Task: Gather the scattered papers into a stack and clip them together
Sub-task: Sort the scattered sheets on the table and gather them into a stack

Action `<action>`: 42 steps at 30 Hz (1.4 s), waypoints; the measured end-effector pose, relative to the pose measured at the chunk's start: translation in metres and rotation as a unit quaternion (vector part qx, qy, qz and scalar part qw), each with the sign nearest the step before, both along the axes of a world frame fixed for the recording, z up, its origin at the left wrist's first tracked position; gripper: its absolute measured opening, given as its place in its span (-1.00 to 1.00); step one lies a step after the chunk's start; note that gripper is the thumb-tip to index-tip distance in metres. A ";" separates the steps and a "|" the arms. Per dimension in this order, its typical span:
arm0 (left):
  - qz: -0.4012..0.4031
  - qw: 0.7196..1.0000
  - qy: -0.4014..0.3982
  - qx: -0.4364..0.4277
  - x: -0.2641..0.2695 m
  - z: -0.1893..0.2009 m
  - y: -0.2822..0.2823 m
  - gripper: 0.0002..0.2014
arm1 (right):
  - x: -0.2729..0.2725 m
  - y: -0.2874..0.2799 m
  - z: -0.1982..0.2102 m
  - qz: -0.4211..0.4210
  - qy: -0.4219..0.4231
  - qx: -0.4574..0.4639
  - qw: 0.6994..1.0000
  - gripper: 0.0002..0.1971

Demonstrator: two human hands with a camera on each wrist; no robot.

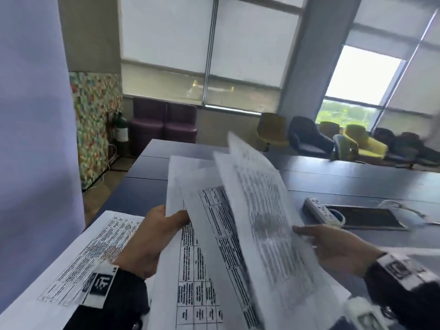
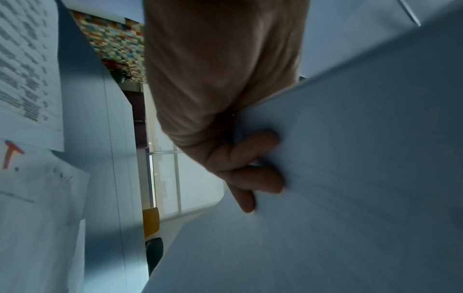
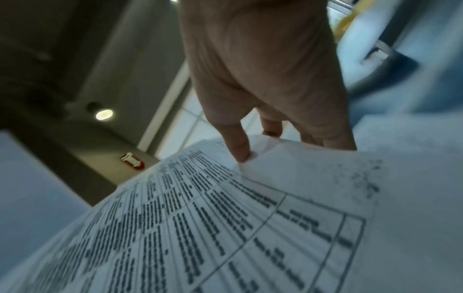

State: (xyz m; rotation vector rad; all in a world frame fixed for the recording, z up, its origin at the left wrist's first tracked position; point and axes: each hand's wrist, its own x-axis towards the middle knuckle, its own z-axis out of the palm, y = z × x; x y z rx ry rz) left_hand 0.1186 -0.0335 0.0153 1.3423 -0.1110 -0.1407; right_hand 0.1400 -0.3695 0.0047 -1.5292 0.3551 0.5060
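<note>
Several white printed sheets (image 1: 214, 234) are fanned out in the air above the dark table (image 1: 357, 182). My left hand (image 1: 171, 219) grips their left edge, thumb on top. In the left wrist view its fingers (image 2: 253, 174) curl under the blank back of the sheets (image 2: 363, 178). My right hand (image 1: 307, 234) pinches the right edge of the blurred top sheet (image 1: 264, 210). In the right wrist view its thumb (image 3: 238, 146) presses on the printed sheet (image 3: 213, 228), with the fingers behind it. One more printed sheet (image 1: 78, 263) lies flat on the table at the near left.
A white power strip (image 1: 321, 210) and a dark flat pad (image 1: 371, 219) lie on the table to the right, with a cable beside them. A pale wall (image 1: 35, 115) stands close on the left. Chairs (image 1: 309, 136) line the windows beyond the table.
</note>
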 end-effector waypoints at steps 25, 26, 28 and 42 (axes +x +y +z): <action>0.111 0.965 -0.161 0.174 0.013 0.001 -0.004 -0.70 | -0.025 0.066 0.021 -0.019 -0.417 -0.143 0.897 -0.95; 0.129 0.952 -0.190 0.202 0.015 0.004 -0.005 -0.68 | -0.025 0.067 0.021 -0.025 -0.442 -0.146 0.885 -0.93; 0.152 0.934 -0.234 0.224 0.018 0.010 -0.006 -0.66 | -0.024 0.071 0.021 -0.036 -0.473 -0.154 0.867 -0.86; 0.053 0.936 -0.292 0.186 -0.001 0.001 -0.017 -0.75 | -0.024 0.066 -0.027 -0.102 -0.418 -0.009 0.903 -0.57</action>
